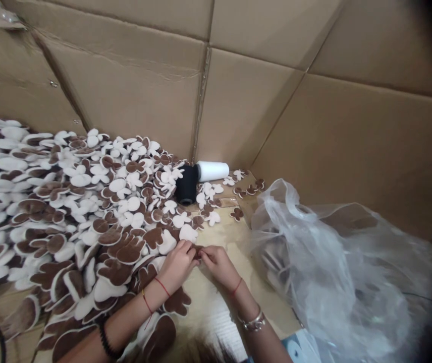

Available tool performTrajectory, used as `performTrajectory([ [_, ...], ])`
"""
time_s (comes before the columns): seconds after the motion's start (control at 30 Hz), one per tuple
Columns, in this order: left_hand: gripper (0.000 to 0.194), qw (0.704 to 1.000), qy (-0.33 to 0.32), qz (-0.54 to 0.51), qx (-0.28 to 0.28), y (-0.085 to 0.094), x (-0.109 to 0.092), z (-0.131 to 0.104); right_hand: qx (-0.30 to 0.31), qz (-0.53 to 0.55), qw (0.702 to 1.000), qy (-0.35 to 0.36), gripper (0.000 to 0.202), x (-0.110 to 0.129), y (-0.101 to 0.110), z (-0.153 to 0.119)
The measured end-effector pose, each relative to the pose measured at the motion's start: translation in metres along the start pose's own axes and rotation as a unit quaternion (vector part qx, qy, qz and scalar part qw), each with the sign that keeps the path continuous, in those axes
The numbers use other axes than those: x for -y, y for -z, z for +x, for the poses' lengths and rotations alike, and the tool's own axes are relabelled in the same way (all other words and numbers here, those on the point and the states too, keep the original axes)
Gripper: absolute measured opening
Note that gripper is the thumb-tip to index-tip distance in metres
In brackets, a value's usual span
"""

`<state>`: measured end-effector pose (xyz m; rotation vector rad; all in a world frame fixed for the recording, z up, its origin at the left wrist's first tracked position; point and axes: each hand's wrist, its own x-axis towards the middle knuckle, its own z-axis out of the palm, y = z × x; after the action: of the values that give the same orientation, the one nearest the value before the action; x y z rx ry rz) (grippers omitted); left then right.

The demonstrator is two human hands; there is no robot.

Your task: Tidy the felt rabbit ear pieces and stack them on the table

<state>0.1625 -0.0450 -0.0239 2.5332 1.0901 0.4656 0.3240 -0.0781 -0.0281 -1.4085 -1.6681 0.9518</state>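
Observation:
My left hand and my right hand meet over the front middle of the wooden surface. Between their pinched fingers is a small brown fabric piece, mostly covered by the fingertips. To the left lies a big heap of flat, bunny-shaped fabric pieces, brown on one face and white on the other. My left forearm reaches across the near edge of this heap. A white fabric piece lies just beyond my left fingers.
A black thread cone stands beside a white thread cone lying on its side. Cardboard walls close off the back. A clear plastic bag with pieces inside sits at right.

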Motion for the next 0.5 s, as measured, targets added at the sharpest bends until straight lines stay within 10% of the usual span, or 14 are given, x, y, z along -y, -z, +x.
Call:
performTrajectory([
  [0.5,0.010,0.997,-0.008,0.044,0.063,0.001,-0.003,0.011,0.040,-0.136,0.987,0.071,0.026,-0.005,0.006,0.002],
])
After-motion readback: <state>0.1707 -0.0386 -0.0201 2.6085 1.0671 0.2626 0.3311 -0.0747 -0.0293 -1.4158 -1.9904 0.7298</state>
